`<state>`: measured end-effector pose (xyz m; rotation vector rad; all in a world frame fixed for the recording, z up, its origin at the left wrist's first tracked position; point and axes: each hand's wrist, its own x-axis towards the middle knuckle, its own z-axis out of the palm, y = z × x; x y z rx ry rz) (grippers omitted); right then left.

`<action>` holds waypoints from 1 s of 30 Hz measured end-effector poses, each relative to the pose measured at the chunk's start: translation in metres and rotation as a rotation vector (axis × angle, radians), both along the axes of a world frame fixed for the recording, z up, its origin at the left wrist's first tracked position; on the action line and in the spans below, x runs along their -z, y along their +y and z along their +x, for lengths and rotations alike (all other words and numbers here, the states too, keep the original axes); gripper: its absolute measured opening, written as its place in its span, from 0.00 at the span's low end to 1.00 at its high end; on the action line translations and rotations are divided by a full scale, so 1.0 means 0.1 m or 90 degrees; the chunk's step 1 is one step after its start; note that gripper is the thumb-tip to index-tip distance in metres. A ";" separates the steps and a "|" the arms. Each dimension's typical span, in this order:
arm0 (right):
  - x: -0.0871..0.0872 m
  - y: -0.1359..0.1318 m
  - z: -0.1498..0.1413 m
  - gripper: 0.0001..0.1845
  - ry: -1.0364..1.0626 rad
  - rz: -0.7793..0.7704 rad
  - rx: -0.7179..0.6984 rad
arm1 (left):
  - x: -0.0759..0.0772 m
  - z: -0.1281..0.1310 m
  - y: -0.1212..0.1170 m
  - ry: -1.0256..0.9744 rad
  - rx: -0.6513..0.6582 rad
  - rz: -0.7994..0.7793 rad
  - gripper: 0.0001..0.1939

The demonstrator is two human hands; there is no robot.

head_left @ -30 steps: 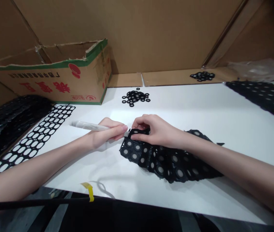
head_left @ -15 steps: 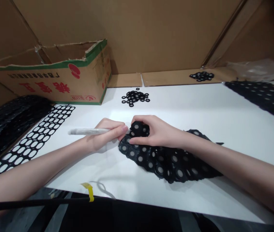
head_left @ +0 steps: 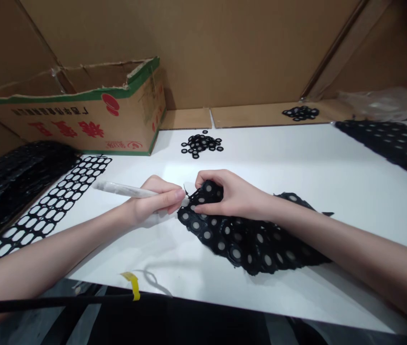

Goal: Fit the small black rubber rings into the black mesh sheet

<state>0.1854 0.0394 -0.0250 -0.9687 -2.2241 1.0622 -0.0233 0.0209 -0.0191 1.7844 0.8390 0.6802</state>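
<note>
My left hand [head_left: 162, 195] is closed round a white pen-like tool [head_left: 124, 189], whose back end points left. Its working tip is at the left edge of a black rubbery sheet of rings [head_left: 239, 249], too small to make out clearly. My right hand [head_left: 225, 194] pinches that sheet's left end, thumb below and fingers curled over the top, bending it up. The sheet lies bunched and wavy under my right forearm, with pale centres showing in its rings. Beyond both hands is a small heap of loose black rings [head_left: 201, 143] on the white tabletop [head_left: 131, 254].
A cardboard box [head_left: 92, 120] with green edges stands at the back left. In front of it lie an emptied black lattice [head_left: 60, 196] and a dark pile [head_left: 13, 177]. Another ring heap [head_left: 301, 113] and a black sheet [head_left: 393, 143] are at the back right.
The left end of the sheet has been bent upward in my right hand, so more rings show. The tool's back end dipped, then rose and shifted left. Both hands stay in nearly the same place.
</note>
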 end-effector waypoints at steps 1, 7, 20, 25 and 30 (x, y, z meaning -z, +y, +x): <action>0.00 0.00 0.00 0.13 -0.001 0.000 0.000 | 0.00 0.01 0.00 0.001 0.000 -0.008 0.22; -0.01 -0.01 -0.01 0.11 -0.005 -0.019 -0.017 | 0.00 -0.01 0.03 0.004 0.008 -0.060 0.23; -0.02 -0.03 -0.03 0.20 -0.019 -0.032 0.006 | 0.00 0.00 0.01 0.023 0.009 -0.020 0.23; 0.00 -0.03 -0.05 0.32 0.008 -0.085 0.006 | 0.01 0.03 0.01 0.015 0.015 0.025 0.22; 0.01 -0.03 -0.07 0.30 0.003 -0.074 0.004 | 0.04 -0.02 0.05 -0.006 0.018 0.035 0.23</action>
